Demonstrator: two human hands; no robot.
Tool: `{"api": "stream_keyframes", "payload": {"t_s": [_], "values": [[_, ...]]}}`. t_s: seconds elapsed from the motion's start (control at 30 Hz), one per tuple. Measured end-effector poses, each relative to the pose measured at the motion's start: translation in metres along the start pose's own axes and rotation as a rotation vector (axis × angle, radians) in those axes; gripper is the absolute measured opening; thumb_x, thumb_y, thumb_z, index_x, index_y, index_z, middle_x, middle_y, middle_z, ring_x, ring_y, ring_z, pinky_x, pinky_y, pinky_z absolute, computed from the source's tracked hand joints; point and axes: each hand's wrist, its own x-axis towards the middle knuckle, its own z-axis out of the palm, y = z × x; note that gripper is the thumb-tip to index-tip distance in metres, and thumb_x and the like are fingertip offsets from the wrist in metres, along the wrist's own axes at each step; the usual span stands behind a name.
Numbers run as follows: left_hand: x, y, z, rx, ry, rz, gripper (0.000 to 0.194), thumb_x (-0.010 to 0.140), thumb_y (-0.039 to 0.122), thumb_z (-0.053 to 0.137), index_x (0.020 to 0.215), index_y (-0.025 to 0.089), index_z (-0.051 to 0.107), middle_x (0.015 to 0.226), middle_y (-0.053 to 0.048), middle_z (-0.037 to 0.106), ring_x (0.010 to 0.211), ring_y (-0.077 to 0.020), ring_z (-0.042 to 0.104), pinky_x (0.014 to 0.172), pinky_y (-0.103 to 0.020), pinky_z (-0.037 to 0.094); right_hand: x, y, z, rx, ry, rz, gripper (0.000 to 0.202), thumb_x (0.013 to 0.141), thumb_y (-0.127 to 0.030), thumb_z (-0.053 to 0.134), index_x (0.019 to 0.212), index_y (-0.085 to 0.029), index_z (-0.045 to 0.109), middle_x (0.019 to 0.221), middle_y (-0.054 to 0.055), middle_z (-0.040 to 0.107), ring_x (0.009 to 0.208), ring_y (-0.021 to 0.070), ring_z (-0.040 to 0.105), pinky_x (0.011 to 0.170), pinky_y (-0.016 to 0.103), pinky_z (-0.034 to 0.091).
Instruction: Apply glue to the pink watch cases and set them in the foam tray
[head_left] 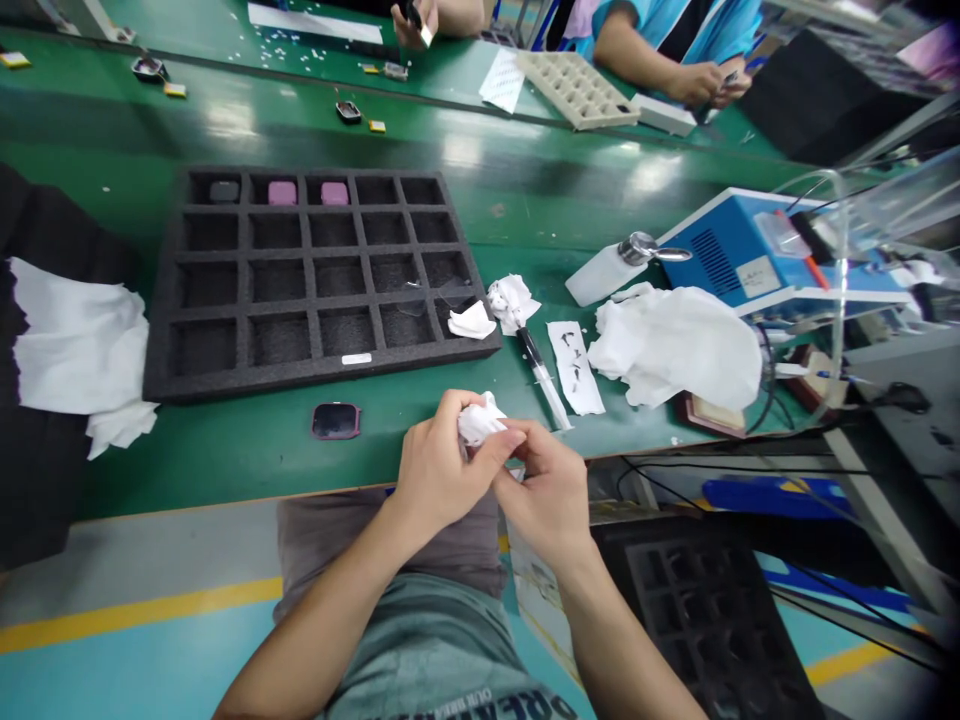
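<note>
Both hands meet just off the table's front edge. My left hand (442, 465) is wrapped round a crumpled white cloth (480, 421). The fingers of my right hand (546, 480) are pinched together against the cloth's right side; what lies between them is too small to tell. A dark-screened watch body with a pinkish frame (336, 421) lies flat on the green table to the left. Behind the hands stands a black foam tray (315, 374), with two pink pieces (282, 192) and a dark one (224, 191) in its back row. A syringe (544, 380) rests right of the tray.
To the right are a marked paper strip (576, 368), a white bottle with a metal top (606, 274), a white cloth heap (675, 345) and a blue machine (780, 250). Black foam with white cloth (75, 335) borders the left. Two people work across the table.
</note>
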Motion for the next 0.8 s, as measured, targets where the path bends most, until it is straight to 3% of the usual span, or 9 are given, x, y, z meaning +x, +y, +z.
{"api": "stream_keyframes", "payload": {"t_s": [0.1, 0.23, 0.3, 0.4, 0.5, 0.6, 0.7, 0.8], "values": [[-0.001, -0.002, 0.001, 0.037, -0.016, 0.030, 0.029, 0.100, 0.049, 0.054, 0.101, 0.022, 0.064, 0.083, -0.004, 0.075, 0.068, -0.0207, 0.070, 0.064, -0.030, 0.048, -0.006, 0.002, 0.001, -0.116, 0.031, -0.067, 0.011, 0.085, -0.018, 0.069, 0.096, -0.021, 0.073, 0.080, 0.001, 0.078, 0.067, 0.0142, 0.071, 0.067, 0.028, 0.061], [-0.001, -0.008, 0.003, -0.030, 0.041, 0.017, 0.051, 0.110, 0.042, 0.028, 0.086, 0.021, 0.068, 0.076, -0.007, 0.076, 0.070, -0.0209, 0.072, 0.068, -0.031, 0.052, -0.011, 0.003, 0.001, -0.018, -0.013, -0.037, 0.019, 0.086, -0.022, 0.074, 0.105, -0.021, 0.074, 0.085, 0.003, 0.079, 0.067, 0.0140, 0.072, 0.065, 0.027, 0.061], [0.000, -0.007, 0.003, -0.030, 0.038, 0.027, 0.049, 0.109, 0.041, 0.030, 0.092, 0.020, 0.071, 0.082, -0.008, 0.078, 0.073, -0.0210, 0.073, 0.069, -0.031, 0.052, -0.009, 0.002, 0.000, 0.018, -0.029, -0.012, 0.018, 0.086, -0.023, 0.075, 0.104, -0.020, 0.074, 0.084, 0.002, 0.079, 0.067, 0.0137, 0.072, 0.064, 0.025, 0.061], [0.001, -0.001, 0.001, 0.019, -0.018, 0.030, 0.031, 0.102, 0.044, 0.053, 0.109, 0.020, 0.071, 0.093, -0.008, 0.080, 0.077, -0.0220, 0.074, 0.071, -0.031, 0.052, -0.003, 0.000, -0.003, -0.051, -0.008, -0.019, 0.010, 0.086, -0.020, 0.071, 0.096, -0.020, 0.073, 0.076, 0.000, 0.077, 0.061, 0.0119, 0.069, 0.059, 0.023, 0.058], [0.001, 0.003, -0.001, 0.037, -0.062, -0.018, 0.037, 0.088, 0.049, 0.073, 0.111, 0.020, 0.069, 0.090, -0.006, 0.080, 0.074, -0.0227, 0.073, 0.067, -0.031, 0.051, 0.001, -0.001, -0.004, -0.182, 0.022, -0.066, 0.013, 0.083, -0.014, 0.067, 0.093, -0.020, 0.073, 0.074, -0.001, 0.076, 0.060, 0.0121, 0.068, 0.059, 0.024, 0.056], [0.000, 0.000, 0.000, -0.014, -0.034, 0.002, 0.031, 0.099, 0.047, 0.058, 0.105, 0.020, 0.070, 0.088, -0.006, 0.080, 0.075, -0.0217, 0.073, 0.068, -0.030, 0.051, 0.000, -0.002, -0.004, -0.178, -0.018, -0.057, 0.009, 0.084, -0.018, 0.069, 0.092, -0.020, 0.072, 0.075, 0.000, 0.076, 0.062, 0.0131, 0.069, 0.062, 0.026, 0.057], [0.000, -0.006, 0.001, -0.056, 0.023, 0.043, 0.046, 0.109, 0.039, 0.032, 0.093, 0.020, 0.071, 0.085, -0.007, 0.079, 0.076, -0.0199, 0.073, 0.071, -0.030, 0.051, -0.003, -0.003, -0.005, -0.111, -0.059, 0.006, 0.013, 0.086, -0.027, 0.074, 0.096, -0.020, 0.072, 0.075, 0.001, 0.076, 0.061, 0.0138, 0.068, 0.061, 0.027, 0.058], [0.000, -0.007, 0.001, -0.025, 0.001, 0.058, 0.043, 0.108, 0.042, 0.038, 0.089, 0.020, 0.070, 0.082, -0.006, 0.077, 0.073, -0.0193, 0.071, 0.069, -0.029, 0.049, -0.003, -0.004, -0.007, -0.085, -0.076, 0.048, 0.014, 0.086, -0.029, 0.074, 0.096, -0.020, 0.073, 0.075, 0.002, 0.076, 0.060, 0.0145, 0.067, 0.059, 0.027, 0.057]]}}
